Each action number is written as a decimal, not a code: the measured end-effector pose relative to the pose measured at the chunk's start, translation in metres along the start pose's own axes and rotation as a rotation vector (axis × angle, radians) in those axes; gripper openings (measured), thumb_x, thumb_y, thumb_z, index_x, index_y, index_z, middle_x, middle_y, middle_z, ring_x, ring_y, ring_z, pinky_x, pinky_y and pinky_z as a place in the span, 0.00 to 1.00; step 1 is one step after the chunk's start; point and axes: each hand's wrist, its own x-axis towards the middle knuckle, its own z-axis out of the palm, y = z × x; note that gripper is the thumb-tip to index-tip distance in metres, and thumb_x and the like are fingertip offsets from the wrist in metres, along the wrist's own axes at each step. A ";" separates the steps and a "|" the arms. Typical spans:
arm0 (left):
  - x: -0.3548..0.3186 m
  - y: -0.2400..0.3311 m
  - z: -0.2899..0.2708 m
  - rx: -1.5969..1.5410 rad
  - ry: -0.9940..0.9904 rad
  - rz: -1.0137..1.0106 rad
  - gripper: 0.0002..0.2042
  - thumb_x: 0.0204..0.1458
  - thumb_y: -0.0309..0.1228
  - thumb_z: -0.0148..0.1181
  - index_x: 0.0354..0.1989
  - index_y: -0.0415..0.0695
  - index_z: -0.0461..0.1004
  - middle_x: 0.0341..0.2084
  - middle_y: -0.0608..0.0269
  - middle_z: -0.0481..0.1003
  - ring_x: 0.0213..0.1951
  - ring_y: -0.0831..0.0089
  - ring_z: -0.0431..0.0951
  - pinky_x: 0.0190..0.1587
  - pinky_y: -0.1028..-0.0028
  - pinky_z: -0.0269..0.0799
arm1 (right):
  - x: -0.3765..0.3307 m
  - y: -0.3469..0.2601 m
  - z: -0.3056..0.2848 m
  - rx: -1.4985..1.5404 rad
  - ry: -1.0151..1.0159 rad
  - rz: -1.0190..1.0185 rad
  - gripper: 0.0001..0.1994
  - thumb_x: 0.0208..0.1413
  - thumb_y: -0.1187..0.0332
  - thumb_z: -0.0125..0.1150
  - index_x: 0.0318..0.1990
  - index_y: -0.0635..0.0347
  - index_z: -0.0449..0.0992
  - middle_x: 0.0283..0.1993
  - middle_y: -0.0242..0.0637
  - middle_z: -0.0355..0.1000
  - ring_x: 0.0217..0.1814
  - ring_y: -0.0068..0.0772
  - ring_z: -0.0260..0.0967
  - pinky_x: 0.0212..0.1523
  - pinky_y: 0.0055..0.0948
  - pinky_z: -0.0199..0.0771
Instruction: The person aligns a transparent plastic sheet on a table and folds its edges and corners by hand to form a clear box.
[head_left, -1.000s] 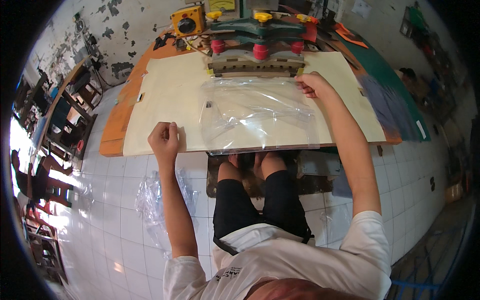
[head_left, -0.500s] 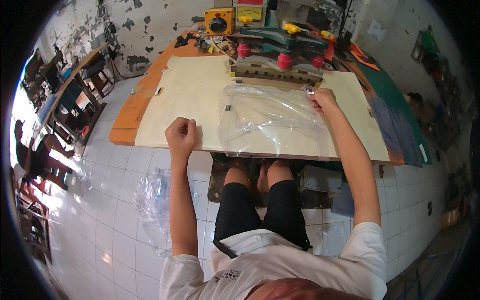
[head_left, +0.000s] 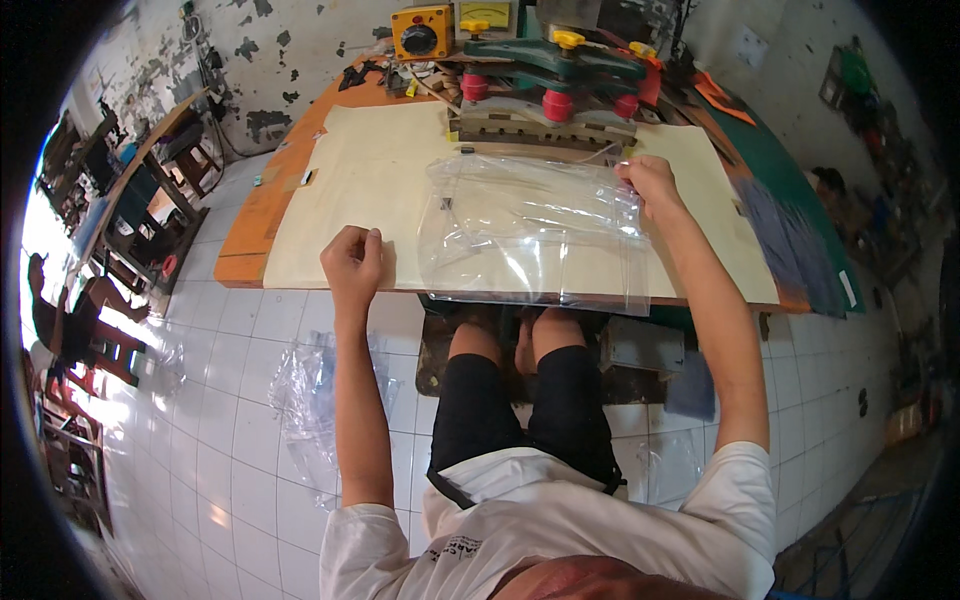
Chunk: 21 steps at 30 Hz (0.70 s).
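Observation:
A clear plastic sheet or bag, creased and shiny, lies over the cream board on the table in front of me. Its near edge hangs slightly past the table's front edge. My right hand is closed in a pinch at the sheet's far right corner. To the left of the plastic, above the front edge, my left hand is curled into a loose fist. Its inner fingers are hidden, so I cannot see whether anything is in it. Just beyond the sheet stands a green press with red and yellow knobs and a long bar low down.
The cream board covers much of the orange table. A yellow box with a black dial sits at the back. Dark bluish sheets lie on the right. Crumpled clear plastic is on the tiled floor.
The plastic has spread flatter, and its near right corner now reaches farther over the front edge. My right hand stays at its far right corner. My left hand remains curled.

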 end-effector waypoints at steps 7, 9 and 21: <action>-0.003 -0.008 -0.007 -0.184 -0.025 -0.128 0.10 0.53 0.25 0.58 0.22 0.32 0.72 0.16 0.66 0.71 0.21 0.83 0.68 0.25 0.79 0.63 | -0.068 -0.020 -0.028 0.147 -0.072 -0.023 0.04 0.53 0.71 0.62 0.33 0.61 0.75 0.25 0.27 0.69 0.23 0.19 0.64 0.21 0.25 0.66; 0.000 -0.011 -0.011 -0.309 -0.068 -0.235 0.10 0.54 0.27 0.57 0.24 0.32 0.73 0.19 0.65 0.73 0.24 0.82 0.70 0.29 0.80 0.65 | -0.083 -0.019 -0.042 0.160 -0.118 -0.109 0.05 0.55 0.71 0.61 0.37 0.61 0.74 0.27 0.27 0.70 0.23 0.19 0.65 0.25 0.23 0.70; 0.010 -0.020 -0.020 -0.600 -0.186 -0.371 0.12 0.59 0.33 0.54 0.30 0.34 0.74 0.27 0.61 0.76 0.31 0.78 0.73 0.39 0.78 0.70 | -0.140 -0.068 -0.098 0.307 -0.246 -0.312 0.06 0.61 0.65 0.56 0.38 0.57 0.71 0.26 0.24 0.65 0.22 0.16 0.65 0.25 0.20 0.70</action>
